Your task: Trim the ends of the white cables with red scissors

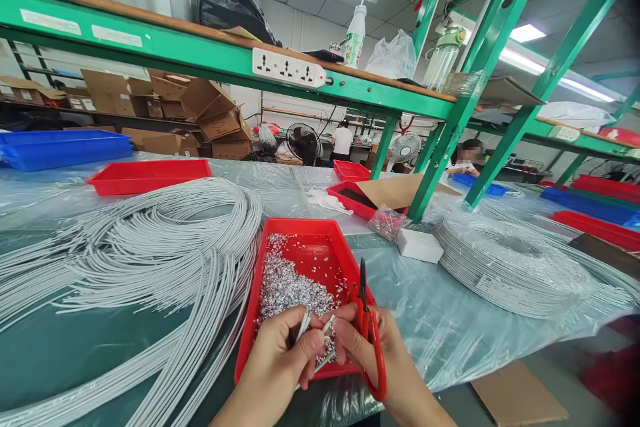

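Note:
Over the near end of a red tray, my left hand is closed on white cables, their ends poking up between the fingers. My right hand pinches the end of a cable beside the left thumb. Red-handled scissors hang in that same hand, with the dark blades pointing up and away. Inside the tray lies a heap of small silvery scraps. To the left, a large coiled bundle of white cables spreads over the table.
A wrapped cable coil and a small white box lie to the right. Further back are a red tray and a blue tray. A green shelf frame with a power strip crosses above. Two other people sit or stand beyond.

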Available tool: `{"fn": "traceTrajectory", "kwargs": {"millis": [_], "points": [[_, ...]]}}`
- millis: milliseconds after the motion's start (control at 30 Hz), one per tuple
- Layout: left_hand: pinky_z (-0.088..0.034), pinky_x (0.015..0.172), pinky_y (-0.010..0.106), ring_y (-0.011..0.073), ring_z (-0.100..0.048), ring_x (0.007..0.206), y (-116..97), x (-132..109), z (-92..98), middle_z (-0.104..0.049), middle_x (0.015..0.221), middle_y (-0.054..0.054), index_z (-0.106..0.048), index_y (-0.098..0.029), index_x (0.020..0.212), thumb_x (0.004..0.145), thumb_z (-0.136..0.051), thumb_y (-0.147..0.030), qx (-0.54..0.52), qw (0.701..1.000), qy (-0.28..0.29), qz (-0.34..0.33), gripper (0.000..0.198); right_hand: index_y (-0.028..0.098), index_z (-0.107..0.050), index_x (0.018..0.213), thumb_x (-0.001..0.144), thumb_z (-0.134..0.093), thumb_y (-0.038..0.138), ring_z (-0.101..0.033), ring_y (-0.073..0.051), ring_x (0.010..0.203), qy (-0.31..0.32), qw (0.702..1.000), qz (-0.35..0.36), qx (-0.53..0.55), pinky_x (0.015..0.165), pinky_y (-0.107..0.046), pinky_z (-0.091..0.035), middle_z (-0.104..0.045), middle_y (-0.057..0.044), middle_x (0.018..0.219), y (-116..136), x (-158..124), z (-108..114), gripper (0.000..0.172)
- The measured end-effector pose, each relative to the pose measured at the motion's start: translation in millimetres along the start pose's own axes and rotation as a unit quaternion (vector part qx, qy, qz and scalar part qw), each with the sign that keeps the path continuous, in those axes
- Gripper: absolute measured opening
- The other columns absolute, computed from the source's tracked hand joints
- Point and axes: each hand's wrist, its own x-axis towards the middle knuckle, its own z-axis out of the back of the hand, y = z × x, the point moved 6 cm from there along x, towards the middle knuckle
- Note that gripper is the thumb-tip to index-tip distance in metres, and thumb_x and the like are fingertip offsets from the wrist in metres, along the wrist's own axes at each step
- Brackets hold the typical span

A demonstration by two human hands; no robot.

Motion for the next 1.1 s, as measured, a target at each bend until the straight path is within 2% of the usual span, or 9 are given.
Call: {"fn": "traceTrajectory", "kwargs": {"millis": [200, 367, 500, 567, 633, 733, 833, 933, 1100], "points": [[-0.028, 0.034, 0.014, 0.0030, -0.039, 0.031, -1, 0, -2.7, -0.049, 0.044, -0.006, -0.052, -0.014, 0.055, 0.064, -0.068, -0.052, -0.074, 0.997, 0.027, 0.016, 0.042, 0.016, -0.069, 0.063, 0.065, -0.073, 0.025, -0.039, -0.008, 0.041, -0.024, 0.999, 0.015, -0.033, 0.041, -0.018, -0.032, -0.048, 0.005, 0.042, 3, 0, -1, 0.011], [-0.029, 0.033, 0.015, 0.0047, -0.046, 0.031, 8, -7, -17.2, -0.058, 0.048, -0.002, -0.060, -0.013, 0.066, 0.062, -0.069, -0.052, -0.080, 0.983, 0.141, 0.082, 0.040, 0.014, -0.064, 0.065, 0.069, -0.068, 0.035, -0.032, -0.006, 0.033, -0.044, 0.994, -0.012, -0.096, 0.034, -0.018, -0.026, -0.043, 0.007, 0.040, -8, 9, 7, 0.022], [-0.046, 0.054, 0.021, 0.0121, -0.063, 0.055, 15, -6, -0.6, -0.065, 0.062, 0.000, -0.062, -0.013, 0.084, 0.065, -0.072, -0.040, -0.011, 0.996, 0.037, 0.082, 0.034, 0.015, -0.059, 0.060, 0.065, -0.073, 0.031, -0.035, -0.007, 0.041, -0.083, 0.988, 0.008, -0.127, 0.039, -0.019, -0.030, -0.043, 0.008, 0.044, -13, 24, 34, 0.022], [-0.048, 0.061, 0.026, 0.0164, -0.066, 0.063, 21, -6, 11.2, -0.067, 0.068, 0.001, -0.058, -0.015, 0.099, 0.068, -0.070, -0.040, 0.015, 0.996, -0.001, 0.085, 0.041, 0.016, -0.060, 0.073, 0.065, -0.074, 0.030, -0.043, -0.010, 0.045, -0.087, 0.988, 0.013, -0.128, 0.044, -0.020, -0.035, -0.049, 0.007, 0.050, -11, 28, 45, 0.022], [-0.049, 0.062, 0.028, 0.0190, -0.066, 0.066, 24, -6, 20.9, -0.066, 0.072, 0.002, -0.058, -0.015, 0.095, 0.071, -0.066, -0.043, 0.031, 0.996, -0.008, 0.079, 0.038, 0.018, -0.056, 0.091, 0.067, -0.073, 0.031, -0.053, -0.014, 0.054, -0.083, 0.989, 0.019, -0.123, 0.052, -0.023, -0.043, -0.058, 0.004, 0.060, -5, 25, 51, 0.033], [-0.047, 0.070, 0.029, 0.0208, -0.063, 0.078, 18, -8, 29.6, -0.064, 0.077, 0.004, -0.064, -0.014, 0.079, 0.076, -0.061, -0.044, 0.075, 0.997, 0.006, 0.036, 0.030, 0.021, -0.048, 0.108, 0.077, -0.062, 0.038, -0.060, -0.020, 0.080, -0.063, 0.991, 0.024, -0.120, 0.068, -0.029, -0.048, -0.065, -0.006, 0.091, 6, 7, 49, 0.038], [-0.046, 0.074, 0.029, 0.0207, -0.058, 0.083, 12, -9, 33.0, -0.061, 0.081, 0.004, -0.068, -0.014, 0.078, 0.078, -0.057, -0.045, 0.100, 0.995, 0.006, 0.011, 0.032, 0.021, -0.046, 0.117, 0.081, -0.054, 0.041, -0.056, -0.024, 0.101, -0.036, 0.988, 0.008, -0.147, 0.082, -0.032, -0.048, -0.059, -0.012, 0.114, 9, -16, 42, 0.042], [-0.048, 0.061, 0.026, 0.0172, -0.059, 0.069, 17, -8, 31.4, -0.059, 0.074, 0.002, -0.066, -0.015, 0.080, 0.076, -0.059, -0.047, 0.039, 0.998, 0.011, 0.049, 0.034, 0.020, -0.047, 0.121, 0.076, -0.060, 0.030, -0.057, -0.024, 0.099, 0.031, 0.976, -0.037, -0.214, 0.086, -0.033, -0.046, -0.062, -0.011, 0.108, -5, -34, 34, 0.048], [-0.038, 0.040, 0.018, 0.0112, -0.058, 0.044, 22, -9, 26.1, -0.057, 0.061, -0.005, -0.052, -0.018, 0.086, 0.076, -0.060, -0.046, 0.000, 0.998, 0.021, 0.064, 0.030, 0.019, -0.051, 0.122, 0.070, -0.063, 0.022, -0.061, -0.021, 0.077, 0.113, 0.948, -0.053, -0.292, 0.071, -0.031, -0.050, -0.066, -0.008, 0.093, -22, -40, 27, 0.053]]}}
